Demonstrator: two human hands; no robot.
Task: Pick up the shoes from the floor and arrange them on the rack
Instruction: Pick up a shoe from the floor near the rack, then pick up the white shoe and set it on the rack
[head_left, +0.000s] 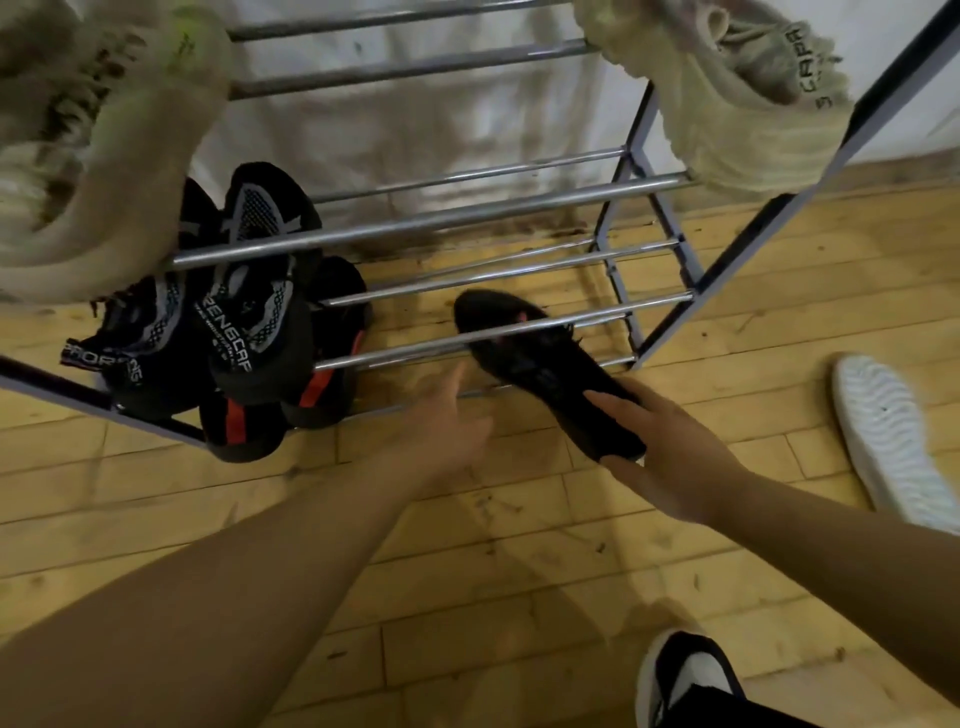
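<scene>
Rack (467, 221) part filled: pale shoes (753, 104) on top, black pairs (249, 322) lower left. Right hand (670, 457) fingers (615, 406) clamped on black shoe (545, 364), toe among bottom bars. Left hand (441, 415) fingers apart, empty. White shoe (893, 441) left on floor (467, 519).

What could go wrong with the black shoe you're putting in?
The black shoe is only partway in, heel held by the right hand; released early, it might slip between the spaced bottom rails. The beige shoe overhangs the rack's upper corner and could fall if the rack gets bumped.
</scene>
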